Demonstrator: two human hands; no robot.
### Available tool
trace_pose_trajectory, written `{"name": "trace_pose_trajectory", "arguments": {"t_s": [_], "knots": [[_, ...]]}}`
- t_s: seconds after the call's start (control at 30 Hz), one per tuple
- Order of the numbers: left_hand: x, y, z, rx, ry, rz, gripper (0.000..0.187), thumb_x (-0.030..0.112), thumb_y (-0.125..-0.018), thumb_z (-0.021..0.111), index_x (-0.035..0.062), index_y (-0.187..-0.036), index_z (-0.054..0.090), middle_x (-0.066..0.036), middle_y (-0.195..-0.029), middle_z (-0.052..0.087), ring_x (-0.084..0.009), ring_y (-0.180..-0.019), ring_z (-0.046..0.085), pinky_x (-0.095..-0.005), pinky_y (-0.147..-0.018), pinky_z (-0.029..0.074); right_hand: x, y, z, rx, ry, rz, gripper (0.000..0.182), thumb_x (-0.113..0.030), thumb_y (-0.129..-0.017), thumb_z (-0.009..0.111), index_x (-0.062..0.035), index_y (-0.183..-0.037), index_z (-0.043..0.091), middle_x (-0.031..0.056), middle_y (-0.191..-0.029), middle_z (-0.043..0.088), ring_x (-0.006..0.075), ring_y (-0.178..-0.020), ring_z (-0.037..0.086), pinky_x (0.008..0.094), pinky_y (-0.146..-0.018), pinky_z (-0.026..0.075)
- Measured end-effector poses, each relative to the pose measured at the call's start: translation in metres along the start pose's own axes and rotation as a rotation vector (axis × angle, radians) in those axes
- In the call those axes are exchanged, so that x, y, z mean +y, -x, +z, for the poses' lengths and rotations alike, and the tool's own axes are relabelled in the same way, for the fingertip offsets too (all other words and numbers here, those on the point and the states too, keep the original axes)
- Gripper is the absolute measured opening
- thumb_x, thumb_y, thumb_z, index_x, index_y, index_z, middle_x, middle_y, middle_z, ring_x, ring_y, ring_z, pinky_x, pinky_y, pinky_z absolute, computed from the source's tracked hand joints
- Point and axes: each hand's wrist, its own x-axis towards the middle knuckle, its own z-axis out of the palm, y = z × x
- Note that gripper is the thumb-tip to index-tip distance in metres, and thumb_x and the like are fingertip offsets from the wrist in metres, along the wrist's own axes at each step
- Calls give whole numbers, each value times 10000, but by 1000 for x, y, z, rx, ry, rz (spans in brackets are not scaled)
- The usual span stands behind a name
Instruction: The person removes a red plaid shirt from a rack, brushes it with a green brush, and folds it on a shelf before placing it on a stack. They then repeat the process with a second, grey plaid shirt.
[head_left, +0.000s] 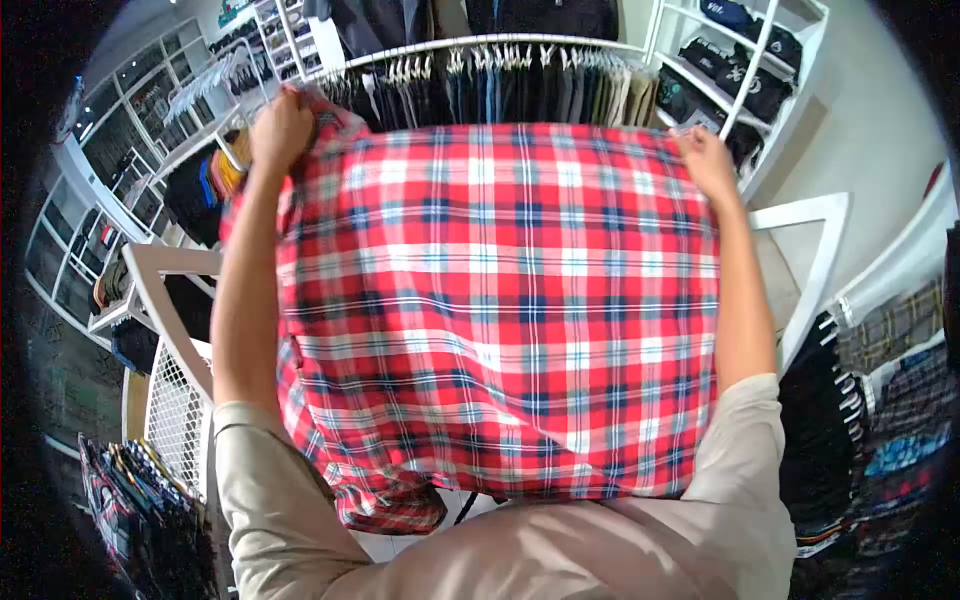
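Observation:
A red, white and navy plaid shirt [500,300] is stretched out wide in front of me, held up between both arms. My left hand [282,132] is closed on its upper left part, where the cloth bunches around the fingers. At the upper right corner, my right hand [705,160] pinches the shirt's edge. A folded-over part of the cloth, perhaps a sleeve, hangs at the lower left near my body. The shirt hides most of what lies behind it.
Behind the shirt runs a white rail [480,42] with trousers on hangers. White shelves [735,75] with folded dark garments and caps stand at the upper right. White frames [165,300] flank me on both sides. More clothes [905,330] hang at the right, others [145,500] at the lower left.

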Motion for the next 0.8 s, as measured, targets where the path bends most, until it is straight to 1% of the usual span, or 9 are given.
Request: {"name": "trace_pose_trajectory", "arguments": {"t_s": [0.17, 0.3, 0.33, 0.37, 0.43, 0.47, 0.67, 0.77, 0.8], "knots": [[-11, 75, 135, -245, 297, -177, 477, 423, -949, 558, -12, -1095, 690, -290, -1031, 693, -483, -1007, 648, -526, -876, 504, 63, 61, 98, -140, 2, 206, 424, -440, -919, 690, -16, -923, 681, 198, -797, 675, 357, -766, 663, 416, -707, 499], [-13, 104, 147, -232, 661, -286, 450, 407, -953, 615, -26, -1044, 703, -244, -918, 727, -360, -916, 713, -440, -811, 518, 83, 74, 106, -119, -124, 176, 334, -329, -907, 741, -3, -946, 679, 139, -777, 677, 225, -716, 637, 365, -691, 501], [-15, 103, 136, -266, 698, -320, 400, 378, -957, 653, -13, -1006, 724, -127, -840, 736, -208, -795, 690, -354, -722, 511, 72, 74, 95, -124, -135, 162, 307, -286, -909, 743, 10, -951, 668, 113, -755, 663, 182, -677, 598, 345, -675, 495], [-18, 105, 122, -264, 697, -323, 400, 378, -957, 653, -13, -1006, 724, -127, -840, 736, -208, -795, 690, -354, -722, 511, 63, 74, 81, -125, -137, 159, 307, -286, -909, 743, 10, -951, 668, 113, -755, 663, 182, -677, 598, 345, -675, 495], [-17, 112, 79, -334, 973, -412, 375, 387, -963, 670, 21, -1011, 739, -9, -811, 700, -107, -708, 613, -283, -643, 475, 57, 74, 55, -267, -202, 193, 310, -280, -914, 736, 16, -971, 665, 109, -760, 669, 181, -654, 596, 352, -675, 502], [-12, 120, 59, -286, 1123, -367, 327, 362, -976, 668, 49, -1030, 746, 63, -824, 653, -48, -704, 549, -225, -629, 435, 79, 72, 54, -264, -177, 77, 278, -253, -911, 731, 4, -999, 669, 112, -758, 675, 203, -633, 612, 360, -668, 509], [-27, 172, -61, -231, 1096, -327, 366, 321, -982, 674, -13, -1124, 727, 16, -888, 695, -57, -767, 602, -233, -733, 472, 9, 122, -44, -245, 55, 34, 179, -176, -904, 703, -23, -991, 674, 141, -798, 711, 280, -721, 695, 363, -671, 507], [-48, 228, -91, -235, 1098, -307, 350, 322, -972, 688, -15, -1057, 734, 9, -864, 696, -77, -739, 613, -235, -705, 472, -13, 160, -81, -349, 181, 140, 206, -159, -869, 723, -50, -1042, 695, 151, -849, 720, 299, -833, 714, 387, -752, 526], [-56, 250, -95, -356, 1061, -280, 354, 331, -953, 713, -13, -1034, 729, 2, -826, 685, -81, -698, 605, -233, -655, 464, -16, 176, -86, -416, 240, 127, 254, -146, -840, 739, -63, -1077, 695, 163, -924, 718, 311, -903, 704, 393, -802, 527]]}}
